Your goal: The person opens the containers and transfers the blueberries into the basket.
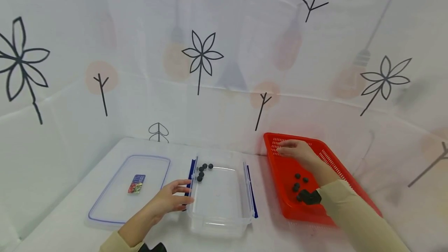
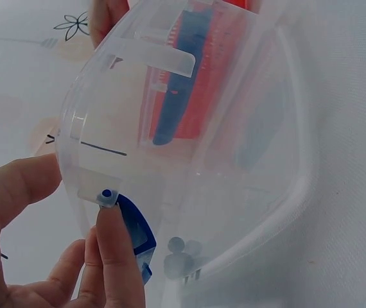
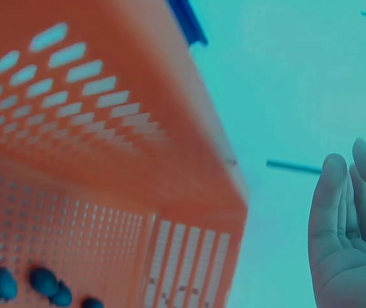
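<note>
standing against the left hand (image 1: 171,198) is a clear box (image 1: 217,226).

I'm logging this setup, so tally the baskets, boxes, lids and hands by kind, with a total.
Red basket: 1
Clear box: 1
Blue-rimmed lid: 1
Hands: 2, the left hand and the right hand
Total: 5

**Sheet-walled tabletop nook, wider room hidden**

A creased white sheet (image 1: 238,18), printed with black line-drawn flowers (image 1: 202,53), twigs (image 1: 103,92) and pale hanging lamps (image 1: 288,49), rises behind a white tabletop (image 1: 267,213) and continues along its sides, giving a small indoor booth. The clear plastic box (image 1: 218,226), its flat lid (image 1: 119,205) with a colourful label (image 1: 136,184), and the red perforated basket (image 1: 304,215) look like household kitchenware. Whether home, studio or lab surrounds it cannot be told.
</note>
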Demonstrator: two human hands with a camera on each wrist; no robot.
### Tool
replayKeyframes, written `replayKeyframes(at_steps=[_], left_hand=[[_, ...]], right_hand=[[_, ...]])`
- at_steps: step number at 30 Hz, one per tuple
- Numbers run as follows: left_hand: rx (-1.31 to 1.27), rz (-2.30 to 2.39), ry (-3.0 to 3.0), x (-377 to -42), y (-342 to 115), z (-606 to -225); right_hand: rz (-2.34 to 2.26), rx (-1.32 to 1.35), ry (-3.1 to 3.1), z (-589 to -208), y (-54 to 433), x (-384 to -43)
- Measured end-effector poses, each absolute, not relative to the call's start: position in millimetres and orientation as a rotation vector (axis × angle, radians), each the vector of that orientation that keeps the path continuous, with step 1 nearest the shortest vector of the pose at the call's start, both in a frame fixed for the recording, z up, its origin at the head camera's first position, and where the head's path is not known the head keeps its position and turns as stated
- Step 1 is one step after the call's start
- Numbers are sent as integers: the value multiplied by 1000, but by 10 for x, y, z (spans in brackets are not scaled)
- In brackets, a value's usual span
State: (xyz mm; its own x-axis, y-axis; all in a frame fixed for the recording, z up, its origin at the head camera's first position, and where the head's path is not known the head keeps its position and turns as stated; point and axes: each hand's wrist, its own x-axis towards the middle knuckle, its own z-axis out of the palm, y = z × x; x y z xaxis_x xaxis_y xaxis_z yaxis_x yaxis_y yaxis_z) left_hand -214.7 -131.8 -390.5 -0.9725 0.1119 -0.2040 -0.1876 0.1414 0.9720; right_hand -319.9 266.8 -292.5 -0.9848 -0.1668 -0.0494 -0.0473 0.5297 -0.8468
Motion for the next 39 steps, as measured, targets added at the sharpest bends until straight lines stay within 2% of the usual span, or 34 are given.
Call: replayKeyframes(at_steps=[13,23,39], left_hand=[[-89,1908,2193,-2129,-1315,-3893],[-61,1917,2180,-2112,-1318,-3881],[-57,1907,2205,-2129,-1318,-3885]], right_hand=[[-1502,-138,2620,-2967,2182,-3221],[-1617,-233,2529,-3027,1890,-3271],[-1690,-240,2394,-3136,1421,-3274]])
